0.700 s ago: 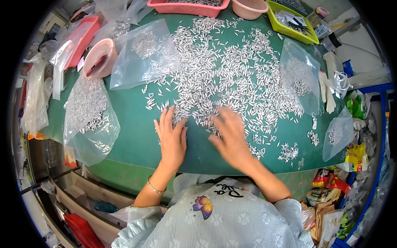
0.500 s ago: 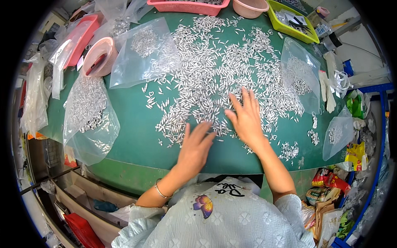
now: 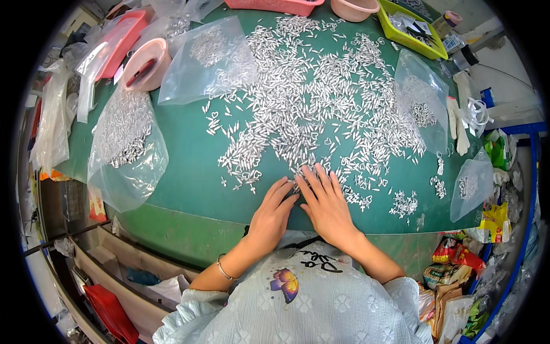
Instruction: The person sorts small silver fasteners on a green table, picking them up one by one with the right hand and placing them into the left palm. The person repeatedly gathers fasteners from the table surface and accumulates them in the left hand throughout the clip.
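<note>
A wide spread of small silver metal pieces, mostly slim and pointed, covers the middle of the green table. A few heart-shaped outlines and cross-like pieces lie among them. My right hand lies palm down at the near edge of the spread, its fingers stretched over some pieces. Beside it, my left hand rests with extended fingers, its fingertips close to the right hand's. Pieces under my fingertips are partly hidden. To the right sits a small separate heap of cross-like pieces.
Clear plastic bags of silver pieces lie at the left, back left, right and far right. Pink tubs, a pink tray and a yellow-green basket stand around the far side. White gloves lie at right.
My right hand has drawn back toward me and leftward, out of the middle of the spread, next to my left hand. My left hand has shifted slightly nearer. The view has moved a little.
</note>
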The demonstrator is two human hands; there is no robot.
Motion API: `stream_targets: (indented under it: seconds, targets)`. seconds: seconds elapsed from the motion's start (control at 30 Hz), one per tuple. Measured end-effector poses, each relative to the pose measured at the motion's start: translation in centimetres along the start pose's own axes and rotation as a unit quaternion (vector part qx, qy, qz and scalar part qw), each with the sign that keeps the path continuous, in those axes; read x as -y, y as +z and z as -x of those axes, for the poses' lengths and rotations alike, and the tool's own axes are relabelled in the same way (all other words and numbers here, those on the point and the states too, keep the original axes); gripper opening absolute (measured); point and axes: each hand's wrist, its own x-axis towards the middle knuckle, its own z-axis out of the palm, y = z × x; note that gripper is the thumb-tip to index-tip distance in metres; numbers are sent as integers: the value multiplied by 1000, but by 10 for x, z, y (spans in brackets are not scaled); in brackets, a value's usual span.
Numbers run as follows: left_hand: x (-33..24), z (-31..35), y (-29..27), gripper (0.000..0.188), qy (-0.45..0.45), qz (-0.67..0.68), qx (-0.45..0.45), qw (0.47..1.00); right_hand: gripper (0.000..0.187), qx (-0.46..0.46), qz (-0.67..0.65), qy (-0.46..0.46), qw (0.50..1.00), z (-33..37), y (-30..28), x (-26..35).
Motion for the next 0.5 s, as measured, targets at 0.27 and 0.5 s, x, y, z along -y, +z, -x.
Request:
stream_targets:
  seconds: [0.27,0.5]
  targets:
    - [-14,-2,3,35,-27,-3,-50,998,32,-134,-105,13,985,19,-4,-14]
    - [1,-2,8,42,-21,-65,-77,995,27,-206,-111,37,971,-11,-7,-26]
